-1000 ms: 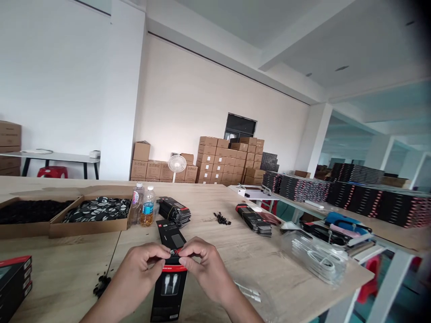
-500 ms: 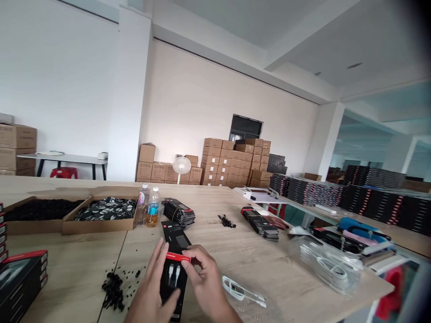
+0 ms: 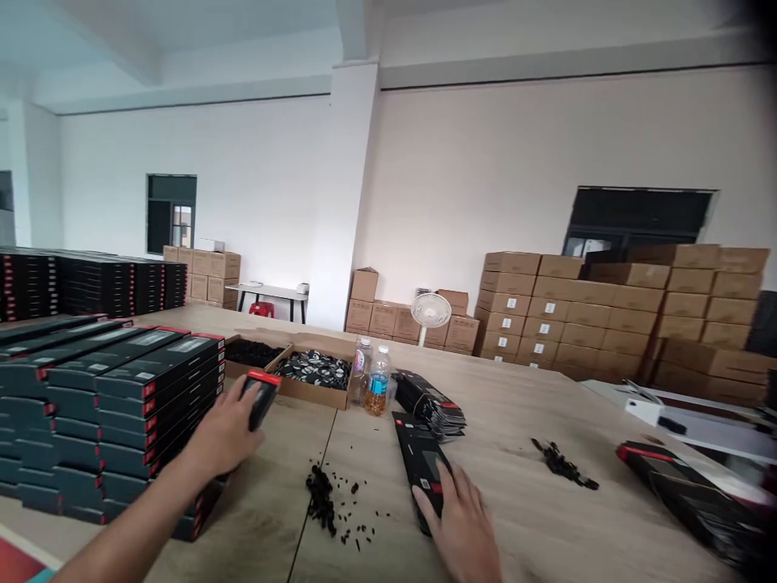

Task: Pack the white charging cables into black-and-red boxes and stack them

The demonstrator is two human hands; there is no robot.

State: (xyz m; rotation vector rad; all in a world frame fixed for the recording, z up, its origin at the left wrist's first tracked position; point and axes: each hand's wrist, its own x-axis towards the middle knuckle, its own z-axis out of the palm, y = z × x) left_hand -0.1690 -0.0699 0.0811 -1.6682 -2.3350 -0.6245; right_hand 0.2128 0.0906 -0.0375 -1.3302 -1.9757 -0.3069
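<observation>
At the left, my left hand (image 3: pixel 224 429) is closed round a slim black box with a red end (image 3: pixel 265 389), held beside the stack of similar boxes (image 3: pixel 121 405). My right hand (image 3: pixel 462 518) rests at the near end of flat black cartons (image 3: pixel 418 449) on the table, thumb on one side and fingers bent over the other, gripping a carton. Behind these cartons lies a bundle of flat cartons (image 3: pixel 430 405). Small black pieces (image 3: pixel 321 494) are heaped and scattered between my hands.
Two open cardboard trays (image 3: pixel 316 393) hold small black parts and black-and-white pieces. Two bottles (image 3: pixel 377 385) stand beside them. Farther right lie another small black pile (image 3: pixel 564 465) and a bundle of cartons (image 3: pixel 680 494). Brown boxes and a white fan (image 3: pixel 430 310) stand by the wall.
The view has swung left. My hands have parted: the left has carried the black box to the stack, and the right has moved onto the flat cartons.
</observation>
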